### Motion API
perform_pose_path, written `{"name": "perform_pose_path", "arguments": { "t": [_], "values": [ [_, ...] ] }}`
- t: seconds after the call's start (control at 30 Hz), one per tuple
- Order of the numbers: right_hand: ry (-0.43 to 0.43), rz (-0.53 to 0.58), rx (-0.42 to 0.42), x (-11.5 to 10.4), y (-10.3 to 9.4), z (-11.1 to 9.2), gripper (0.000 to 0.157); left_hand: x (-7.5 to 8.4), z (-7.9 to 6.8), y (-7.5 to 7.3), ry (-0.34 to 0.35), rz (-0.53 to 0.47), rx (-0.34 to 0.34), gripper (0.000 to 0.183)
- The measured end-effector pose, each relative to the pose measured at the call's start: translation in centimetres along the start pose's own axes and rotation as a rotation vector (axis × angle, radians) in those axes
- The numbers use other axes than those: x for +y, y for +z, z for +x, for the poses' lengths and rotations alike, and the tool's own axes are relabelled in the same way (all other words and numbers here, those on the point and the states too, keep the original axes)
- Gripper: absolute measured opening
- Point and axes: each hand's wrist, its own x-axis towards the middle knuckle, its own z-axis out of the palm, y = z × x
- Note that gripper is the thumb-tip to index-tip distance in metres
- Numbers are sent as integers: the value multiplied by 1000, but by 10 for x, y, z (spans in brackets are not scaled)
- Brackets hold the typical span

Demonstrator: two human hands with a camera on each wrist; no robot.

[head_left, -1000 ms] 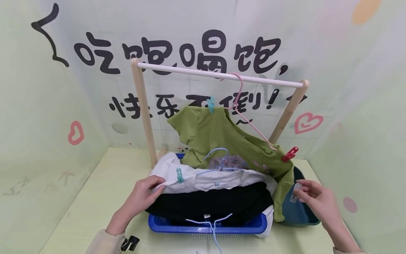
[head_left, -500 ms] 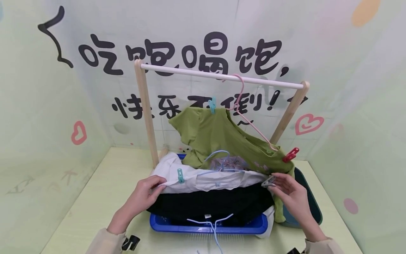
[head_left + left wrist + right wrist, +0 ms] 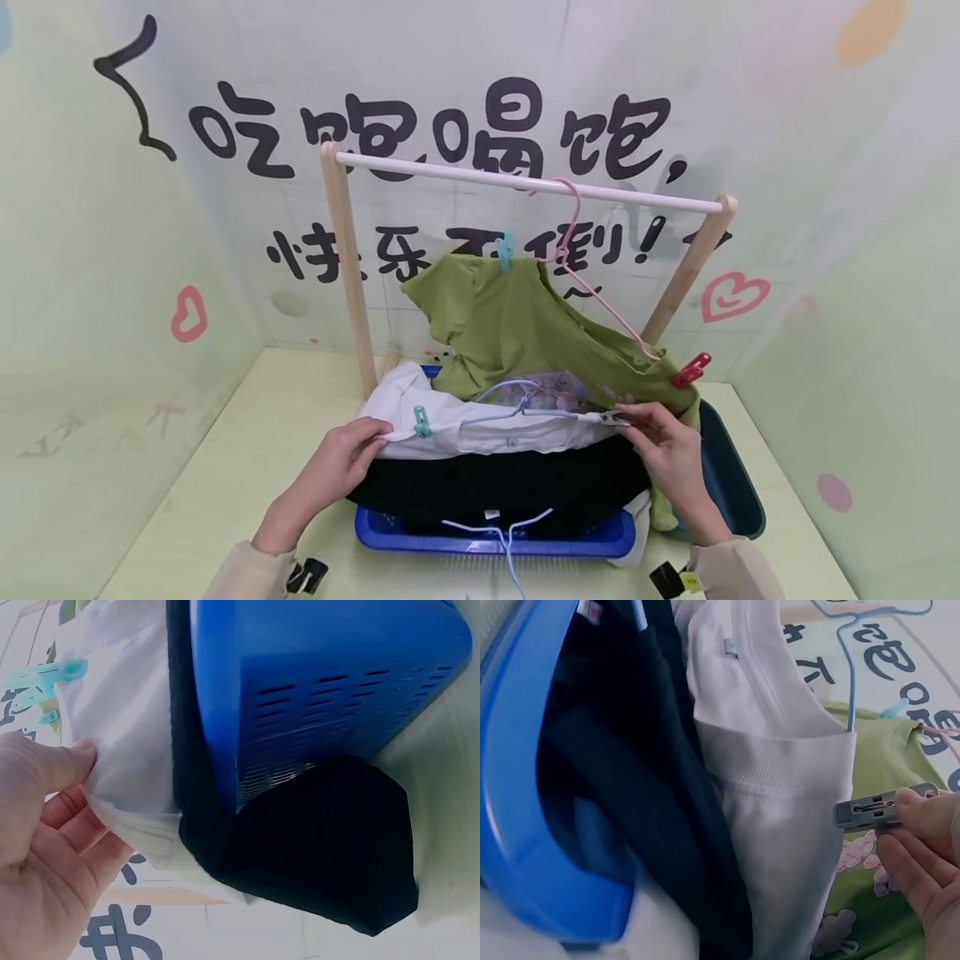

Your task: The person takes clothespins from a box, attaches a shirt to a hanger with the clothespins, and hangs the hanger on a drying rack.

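Black cloth [image 3: 517, 483] lies in the blue basket [image 3: 420, 542]; left grip [image 3: 341, 458] pinches white shirt [image 3: 450, 443], right grip [image 3: 672, 454] grey clip [image 3: 870, 812].

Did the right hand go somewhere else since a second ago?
Yes. In the head view, judged against the dark green bin, the right hand has moved left, to the white shirt, with the grey clip pinched in its fingers.

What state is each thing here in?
White shirt: on the blue hanger
Blue hanger: not on the bar
Left fingers: pinching the white shirt
Right fingers: pinching the gray peg
Gray peg: at white shirt's edge, grip unclear
Front teal peg: clipped to white shirt
Back teal peg: clipped to green shirt
Red peg: clipped to green shirt
Green shirt: hanging tilted
Pink hanger: hooked on the bar
Black garment: draped over the basket
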Motion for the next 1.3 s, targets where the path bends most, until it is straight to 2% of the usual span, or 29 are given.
{"name": "perform_pose_path", "arguments": {
  "t": [0.2, 0.47, 0.6, 0.73, 0.83, 0.93, 1.07, 1.23, 1.3],
  "values": [
    [-41, -37, -41, 12, 2, 1, 34, -1, -2, -1, -2, -3, 7, 26],
    [-20, -101, -65, 16, 1, -2, 45, -1, -3, 0, 6, -21, 11, 26],
    [24, -239, -106, 21, 2, -4, 52, -1, -3, -1, 7, -23, 28, 26],
    [121, -426, -141, 26, 3, -6, 32, -2, -4, -1, 5, -35, 28, 26],
    [150, -510, -153, 26, 3, -6, 23, -2, -4, -1, -4, -39, 17, 25],
    [115, -524, -136, 22, 2, -4, 23, 0, -3, -3, -22, -19, 23, 25],
    [6, -529, -80, 17, -2, -2, 24, 2, 5, -8, -38, 22, 55, 23],
    [-108, -480, 40, 5, -7, 4, 23, 2, 25, -17, -35, 55, 88, 20],
    [-121, -460, 72, -1, -9, 8, 19, 2, 37, -22, -25, 60, 107, 19]
  ]
}}
